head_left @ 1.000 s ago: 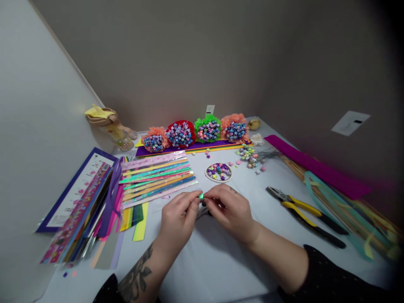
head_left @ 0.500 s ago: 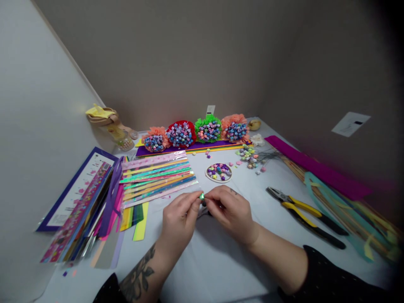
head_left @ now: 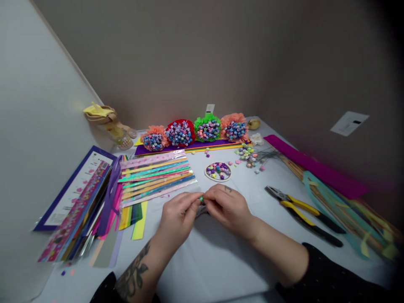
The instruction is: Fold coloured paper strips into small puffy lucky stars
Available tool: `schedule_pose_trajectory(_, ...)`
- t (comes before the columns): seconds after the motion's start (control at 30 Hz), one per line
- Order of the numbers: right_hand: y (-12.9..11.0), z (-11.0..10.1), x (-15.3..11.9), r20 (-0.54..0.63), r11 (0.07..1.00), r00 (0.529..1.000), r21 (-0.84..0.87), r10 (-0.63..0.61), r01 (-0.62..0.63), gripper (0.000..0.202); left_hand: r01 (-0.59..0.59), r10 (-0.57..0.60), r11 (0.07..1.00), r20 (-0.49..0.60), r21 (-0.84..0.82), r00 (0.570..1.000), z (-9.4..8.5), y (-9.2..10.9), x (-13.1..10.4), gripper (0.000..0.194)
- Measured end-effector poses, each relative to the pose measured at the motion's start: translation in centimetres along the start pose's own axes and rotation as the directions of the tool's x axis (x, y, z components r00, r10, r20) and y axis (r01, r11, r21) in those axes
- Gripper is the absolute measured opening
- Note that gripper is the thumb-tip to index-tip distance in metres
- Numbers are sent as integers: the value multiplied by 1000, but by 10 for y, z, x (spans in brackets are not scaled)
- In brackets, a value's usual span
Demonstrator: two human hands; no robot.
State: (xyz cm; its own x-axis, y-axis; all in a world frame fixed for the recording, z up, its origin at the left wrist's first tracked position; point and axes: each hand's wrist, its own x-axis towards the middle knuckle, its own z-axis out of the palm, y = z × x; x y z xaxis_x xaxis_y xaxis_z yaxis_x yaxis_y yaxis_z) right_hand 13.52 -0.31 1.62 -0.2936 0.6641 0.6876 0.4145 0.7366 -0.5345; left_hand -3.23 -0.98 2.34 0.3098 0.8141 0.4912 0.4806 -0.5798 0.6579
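A tiny shiny green piece (head_left: 201, 198) is pinched between the fingertips of my left hand (head_left: 178, 213) and my right hand (head_left: 229, 207), which meet at the middle of the table. Both hands are closed on it, and its exact shape is too small to tell. Just under the fingers lies a dark object, mostly hidden. Beyond the hands sits a round dish (head_left: 217, 171) of small purple, pink and yellow paper stars. Packs of coloured paper strips (head_left: 158, 176) lie to the left.
Yellow-and-black pliers (head_left: 303, 212) lie at right, beside a magenta sheet (head_left: 315, 166) and ribbons. Star bouquets (head_left: 179, 133) line the back. Loose stars (head_left: 244, 152) with wires lie back right. A purple-edged pack (head_left: 75, 189) and a wooden hand figure (head_left: 118, 130) stand left.
The fingertips of my right hand have moved slightly in over the green piece, covering more of it. The whole view has shifted slightly.
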Motion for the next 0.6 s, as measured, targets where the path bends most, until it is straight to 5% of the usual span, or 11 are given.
schedule_pose_trajectory(0.2,2,-2,3,44,999,998,-3,-43,43,17,-20,20,1000,1,-1,1000,-2,-1,2,19)
schedule_pose_trajectory(0.6,-3,4,-1,-123,992,992,-126,-14,-2,14,69,-57,995,-143,77,988,3,3,-4,14)
